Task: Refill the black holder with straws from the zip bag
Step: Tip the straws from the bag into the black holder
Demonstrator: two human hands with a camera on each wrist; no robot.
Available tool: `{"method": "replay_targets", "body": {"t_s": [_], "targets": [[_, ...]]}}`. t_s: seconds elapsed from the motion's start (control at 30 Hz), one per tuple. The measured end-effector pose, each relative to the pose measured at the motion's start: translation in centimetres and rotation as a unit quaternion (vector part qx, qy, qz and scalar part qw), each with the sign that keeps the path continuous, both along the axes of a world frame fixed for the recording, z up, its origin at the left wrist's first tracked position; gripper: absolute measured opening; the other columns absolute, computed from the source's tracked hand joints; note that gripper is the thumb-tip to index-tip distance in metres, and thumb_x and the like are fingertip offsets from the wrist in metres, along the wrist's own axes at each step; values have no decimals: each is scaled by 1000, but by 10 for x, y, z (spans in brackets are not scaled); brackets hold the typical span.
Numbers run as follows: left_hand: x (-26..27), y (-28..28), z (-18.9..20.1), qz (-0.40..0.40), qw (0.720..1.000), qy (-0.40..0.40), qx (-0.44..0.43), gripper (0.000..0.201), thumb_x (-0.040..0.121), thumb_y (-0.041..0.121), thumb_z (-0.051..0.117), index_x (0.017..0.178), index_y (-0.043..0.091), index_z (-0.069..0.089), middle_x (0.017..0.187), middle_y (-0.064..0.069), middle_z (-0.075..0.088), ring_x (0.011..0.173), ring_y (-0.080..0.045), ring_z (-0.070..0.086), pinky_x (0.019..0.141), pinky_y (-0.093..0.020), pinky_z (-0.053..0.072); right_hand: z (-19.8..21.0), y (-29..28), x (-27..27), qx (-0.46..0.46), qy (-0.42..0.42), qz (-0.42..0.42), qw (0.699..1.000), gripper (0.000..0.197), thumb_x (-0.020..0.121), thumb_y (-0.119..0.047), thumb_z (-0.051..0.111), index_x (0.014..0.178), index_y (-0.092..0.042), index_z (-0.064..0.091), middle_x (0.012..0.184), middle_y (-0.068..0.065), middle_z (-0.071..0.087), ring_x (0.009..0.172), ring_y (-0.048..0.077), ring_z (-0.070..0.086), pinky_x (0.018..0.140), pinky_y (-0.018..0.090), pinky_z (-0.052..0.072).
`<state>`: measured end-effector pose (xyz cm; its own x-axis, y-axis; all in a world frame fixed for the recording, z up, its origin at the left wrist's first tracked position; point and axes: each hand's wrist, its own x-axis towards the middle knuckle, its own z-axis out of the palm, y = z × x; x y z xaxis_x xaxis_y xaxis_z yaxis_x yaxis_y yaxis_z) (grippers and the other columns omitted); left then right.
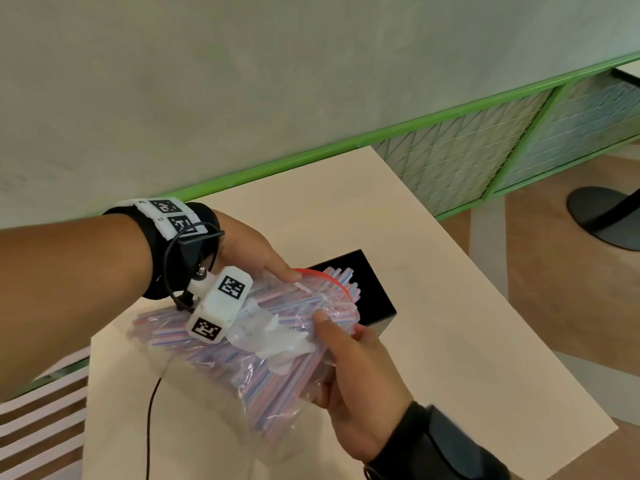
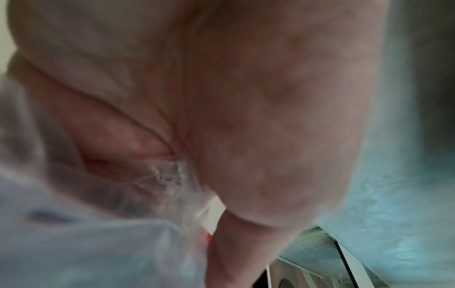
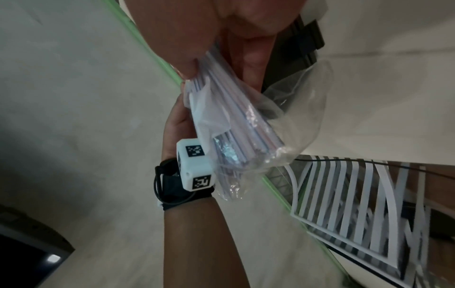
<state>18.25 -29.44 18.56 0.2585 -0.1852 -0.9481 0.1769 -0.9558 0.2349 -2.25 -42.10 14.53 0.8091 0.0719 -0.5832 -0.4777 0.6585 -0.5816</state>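
Zip bag (image 1: pixel 242 368) of striped straws (image 1: pixel 304 299), held above the pale table (image 1: pixel 450 341), its red-edged mouth over the black holder (image 1: pixel 372 292). Left hand (image 1: pixel 249 251) pinches the upper lip; right hand (image 1: pixel 360 386) grasps the bag's side. Straw tips apparently enter the holder.

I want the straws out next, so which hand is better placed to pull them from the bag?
Probably the right hand: its thumb and fingers already grip the straws near the zip bag mouth, while the left hand holds the rim open.
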Motion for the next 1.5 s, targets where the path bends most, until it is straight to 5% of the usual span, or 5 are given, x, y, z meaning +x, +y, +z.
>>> {"method": "replay_targets", "body": {"t_s": [0.33,0.53,0.87,1.07,1.5], "targets": [[-16,-14,-9,-118,975,-188,-7,14,91,28,60,103,22,56,75,-9,59,51,-23,46,45,-24,34,7,-9,-7,-47,-3,-13,999,23,99,-25,65,117,-15,54,101,22,78,73,39,73,60,46,64],[-12,1,-7,-117,977,-178,-34,9,87,36,63,96,37,60,81,-11,63,63,-26,52,52,-29,44,4,-21,-3,-81,14,-4,997,36,96,-50,62,100,-15,53,87,13,70,57,27,69,57,38,60],[-24,5,-4,-106,973,-197,-64,12,88,37,65,99,33,62,100,-25,72,60,-24,55,57,-34,44,-18,-25,0,-242,-4,-26,970,30,92,-33,73,88,-8,58,77,16,64,61,24,61,48,27,52],[-28,5,-9,-145,960,-234,-56,11,90,39,60,99,33,61,92,-18,75,54,-23,54,58,-35,45,-14,-16,-11,-259,-55,-3,964,39,82,-15,83,107,-24,54,103,21,69,79,37,73,53,33,59],[-37,5,-10,-154,958,-236,-54,11,84,35,56,92,42,62,85,-11,75,60,-22,59,62,-36,49,-16,-17,-1,-275,-49,-24,960,23,97,-18,67,76,-17,58,61,5,56,52,18,50,45,24,48]]}}
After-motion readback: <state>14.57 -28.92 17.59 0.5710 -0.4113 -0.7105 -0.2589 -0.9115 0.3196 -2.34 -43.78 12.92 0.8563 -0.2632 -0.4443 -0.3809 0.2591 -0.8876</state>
